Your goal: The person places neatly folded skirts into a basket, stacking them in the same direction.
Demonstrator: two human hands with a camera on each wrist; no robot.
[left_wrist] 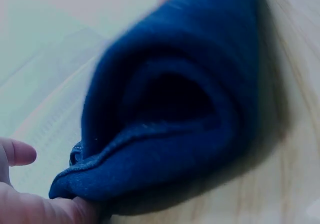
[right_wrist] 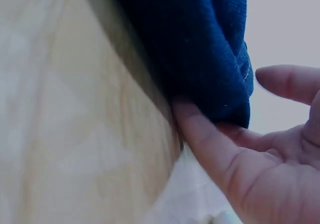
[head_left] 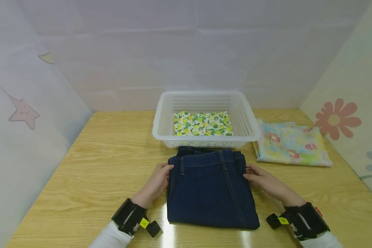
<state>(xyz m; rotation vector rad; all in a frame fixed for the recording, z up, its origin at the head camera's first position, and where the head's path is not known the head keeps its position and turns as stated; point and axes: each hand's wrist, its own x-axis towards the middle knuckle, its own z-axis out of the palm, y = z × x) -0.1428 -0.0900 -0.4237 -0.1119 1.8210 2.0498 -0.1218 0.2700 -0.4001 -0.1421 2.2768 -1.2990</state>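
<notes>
Folded dark blue jeans lie on the table in front of me, belt loops and waistband towards the basket. At their upper left edge my left hand grips the denim, its thumb over the edge. My right hand holds the opposite edge. In the left wrist view the jeans show their rolled layers from the side, with the fingertips under the lower corner. From the right wrist, fingers reach beneath the jeans, and the thumb is beside the edge.
Just behind the jeans stands a white plastic basket, with a folded lemon-print cloth inside. Right of it lies a folded pastel floral cloth on the wooden table. Pale printed sheets enclose the back and sides.
</notes>
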